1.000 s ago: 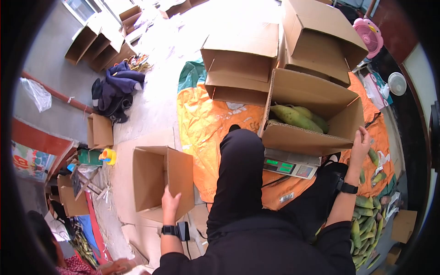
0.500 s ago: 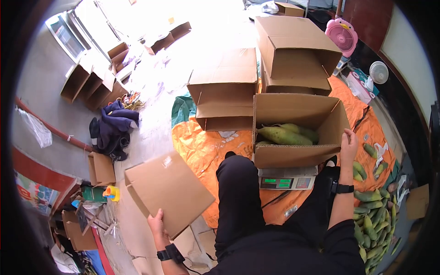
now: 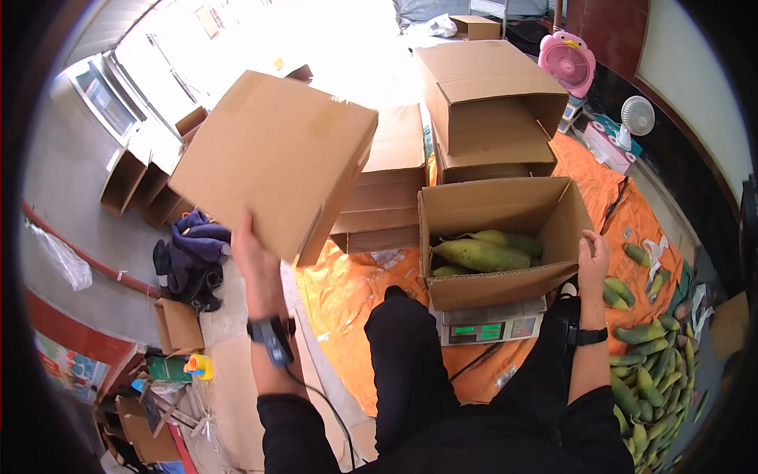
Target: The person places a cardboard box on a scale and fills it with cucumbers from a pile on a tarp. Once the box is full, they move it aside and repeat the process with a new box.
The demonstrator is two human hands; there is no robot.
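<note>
My left hand (image 3: 254,251) is closed on the lower edge of a cardboard box (image 3: 272,150), which is raised and tilted in front of me at the left. My right hand (image 3: 593,259) grips the right front corner of an open carton (image 3: 505,291). Inside this carton lie several long green vegetables (image 3: 485,253) that look like radishes. Beneath it, between my legs, is a digital scale (image 3: 489,329) with lit green displays.
Stacked empty cartons (image 3: 493,75) stand behind the scale on an orange tarp (image 3: 355,300). A heap of green radishes (image 3: 651,379) lies at the right. Two fans, one a pink fan (image 3: 567,65), stand far right. Dark clothing (image 3: 193,257) lies at the left.
My left hand has lifted the box upward and forward from low at the left, so it now covers part of the cartons behind. My right hand stays on the carton's corner.
</note>
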